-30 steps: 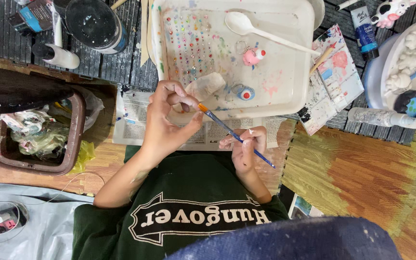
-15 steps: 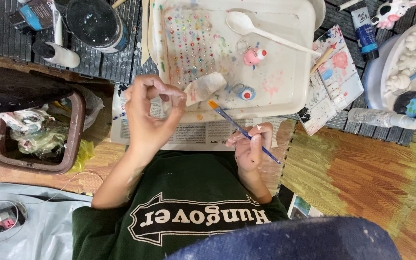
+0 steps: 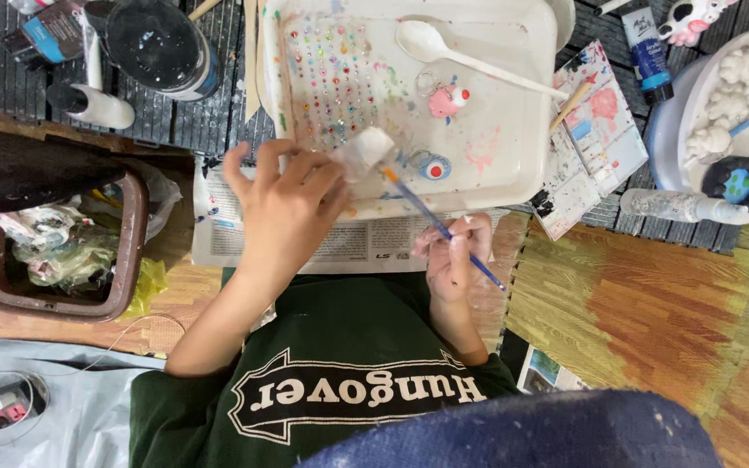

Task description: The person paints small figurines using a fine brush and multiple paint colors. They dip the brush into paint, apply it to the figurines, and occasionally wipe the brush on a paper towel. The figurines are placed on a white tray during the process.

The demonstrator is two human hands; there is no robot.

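My left hand (image 3: 283,208) reaches over the newspaper (image 3: 357,243) to the near rim of the white tray (image 3: 522,165), and its fingertips pinch a small white lump (image 3: 367,152) there. A thin paintbrush (image 3: 435,221) with a blue handle is gripped in my right hand (image 3: 452,256), which is close to my chest. Its orange-ringed tip points up-left and touches the white lump. On the tray lie a sheet of coloured gem stickers (image 3: 340,78), a white spoon (image 3: 444,52), a pink figure (image 3: 446,100) and a small blue and red figure (image 3: 432,165).
A brown bin (image 3: 54,251) full of rubbish stands at the left. A black-lidded jar (image 3: 158,39) and a white bottle (image 3: 97,106) are at the far left. At the right are a paint-stained paper (image 3: 600,139), a clear tube (image 3: 674,206), a blue paint tube (image 3: 649,43) and a plate of white figures (image 3: 730,113).
My left hand has moved up and right from beside the brush tip to the tray's rim and closed its fingers on the white lump. The brush tip has risen to meet the lump.
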